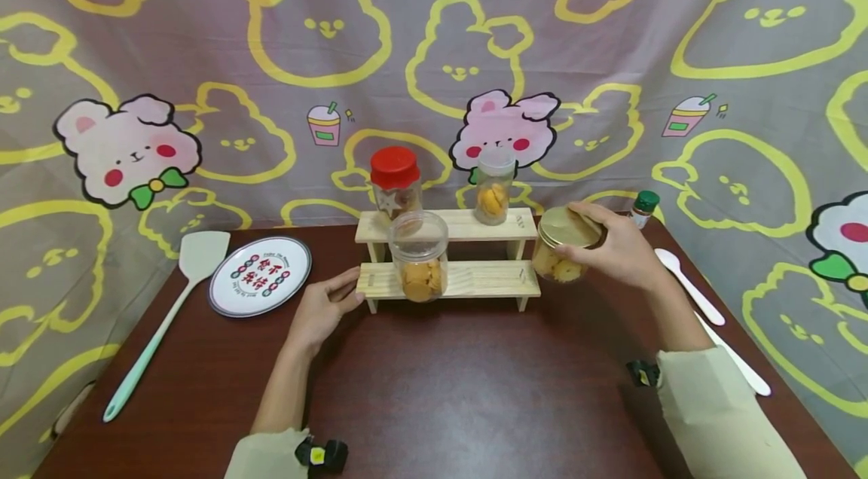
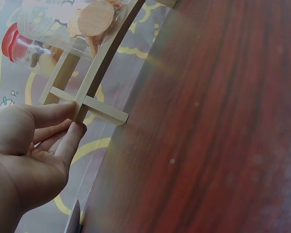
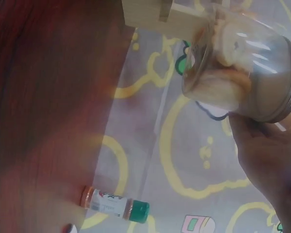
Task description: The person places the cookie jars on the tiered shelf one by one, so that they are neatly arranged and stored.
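A two-tier wooden stand (image 1: 484,277) stands on the table, and my left hand (image 1: 319,317) pinches the left end of its lower tier. The left wrist view shows thumb and fingertip on the plank's end (image 2: 81,104). My right hand (image 1: 620,247) grips a gold-lidded clear jar (image 1: 557,265) of cookies by its lid, off the stand's right end. In the right wrist view this jar (image 3: 233,63) hangs tilted. On the lower tier sits a clear-lidded jar (image 1: 419,242) with cookies. The upper tier bears a red-lidded jar (image 1: 395,170) and a slim jar (image 1: 493,189).
At the left lie a pale spatula (image 1: 203,249) and a white plate (image 1: 237,298) with red lettering. Behind my right hand stands a green-capped bottle (image 1: 644,206). White spoon-like utensils (image 1: 698,298) lie along the right edge. A patterned cloth (image 1: 380,27) hangs behind the table.
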`<action>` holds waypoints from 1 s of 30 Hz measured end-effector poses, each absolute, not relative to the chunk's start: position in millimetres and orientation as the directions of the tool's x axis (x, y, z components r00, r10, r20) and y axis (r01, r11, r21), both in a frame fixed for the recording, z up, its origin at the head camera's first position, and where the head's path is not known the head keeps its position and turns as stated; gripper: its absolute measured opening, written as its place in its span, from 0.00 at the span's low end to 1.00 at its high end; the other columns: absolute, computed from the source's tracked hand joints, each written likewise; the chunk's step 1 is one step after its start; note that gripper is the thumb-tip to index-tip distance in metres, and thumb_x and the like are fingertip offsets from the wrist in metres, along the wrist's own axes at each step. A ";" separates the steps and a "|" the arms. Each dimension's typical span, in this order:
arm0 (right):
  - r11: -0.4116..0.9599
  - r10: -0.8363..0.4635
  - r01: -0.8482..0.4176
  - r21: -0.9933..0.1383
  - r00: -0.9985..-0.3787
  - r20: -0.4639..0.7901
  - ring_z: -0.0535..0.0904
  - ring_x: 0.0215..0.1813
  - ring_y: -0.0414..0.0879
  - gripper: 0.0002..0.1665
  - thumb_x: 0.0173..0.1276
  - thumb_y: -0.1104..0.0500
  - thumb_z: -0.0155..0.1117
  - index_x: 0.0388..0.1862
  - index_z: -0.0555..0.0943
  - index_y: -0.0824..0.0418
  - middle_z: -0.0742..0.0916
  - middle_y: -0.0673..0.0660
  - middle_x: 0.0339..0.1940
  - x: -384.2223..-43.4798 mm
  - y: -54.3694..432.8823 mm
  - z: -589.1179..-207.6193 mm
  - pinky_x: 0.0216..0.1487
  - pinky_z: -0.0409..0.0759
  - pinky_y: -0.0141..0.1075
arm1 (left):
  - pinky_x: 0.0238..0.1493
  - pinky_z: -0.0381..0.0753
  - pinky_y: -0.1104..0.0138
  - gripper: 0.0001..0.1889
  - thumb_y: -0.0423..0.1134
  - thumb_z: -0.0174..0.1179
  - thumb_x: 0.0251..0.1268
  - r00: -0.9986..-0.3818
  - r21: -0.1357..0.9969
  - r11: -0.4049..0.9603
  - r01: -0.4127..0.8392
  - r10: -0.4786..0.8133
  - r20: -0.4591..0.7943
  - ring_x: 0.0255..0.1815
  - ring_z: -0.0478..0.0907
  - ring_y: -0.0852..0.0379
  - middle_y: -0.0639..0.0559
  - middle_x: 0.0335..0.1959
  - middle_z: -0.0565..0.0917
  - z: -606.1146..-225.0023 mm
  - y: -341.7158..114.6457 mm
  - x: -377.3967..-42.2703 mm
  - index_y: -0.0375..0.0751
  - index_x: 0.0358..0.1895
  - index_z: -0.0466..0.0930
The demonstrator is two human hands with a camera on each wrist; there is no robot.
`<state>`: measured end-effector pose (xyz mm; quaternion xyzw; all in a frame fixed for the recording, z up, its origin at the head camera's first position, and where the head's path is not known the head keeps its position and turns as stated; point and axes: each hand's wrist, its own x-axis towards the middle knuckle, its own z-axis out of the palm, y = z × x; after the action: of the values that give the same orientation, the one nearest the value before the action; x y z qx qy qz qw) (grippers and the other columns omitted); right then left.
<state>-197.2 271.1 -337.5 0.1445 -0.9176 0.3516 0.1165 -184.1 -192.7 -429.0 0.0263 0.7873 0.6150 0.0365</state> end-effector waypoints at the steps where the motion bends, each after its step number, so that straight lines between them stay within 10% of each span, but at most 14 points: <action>1: 0.707 -0.194 -0.354 -0.613 -0.930 0.314 0.77 0.51 0.58 0.45 0.59 0.48 0.79 0.71 0.73 0.65 0.79 0.66 0.66 -196.8 270.1 -337.3 0.45 0.74 0.47 | 0.62 0.73 0.71 0.26 0.29 0.63 0.71 -0.996 0.970 0.243 -0.005 0.085 -0.026 0.73 0.67 0.45 0.40 0.73 0.70 -429.4 -193.0 -184.1 0.31 0.71 0.71; 30: 0.551 -0.378 -0.530 -0.645 -0.847 0.374 0.76 0.59 0.51 0.45 0.57 0.55 0.81 0.72 0.73 0.62 0.78 0.61 0.69 -202.3 228.7 -347.1 0.54 0.73 0.29 | 0.63 0.73 0.69 0.26 0.29 0.62 0.71 -0.995 0.965 0.260 0.016 0.096 -0.009 0.72 0.68 0.44 0.40 0.73 0.70 -428.1 -193.0 -183.7 0.31 0.71 0.72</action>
<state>-202.3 228.7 -347.1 0.2595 -0.8753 0.3966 0.0958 -183.7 -193.0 -428.1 0.0352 0.7931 0.6073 0.0327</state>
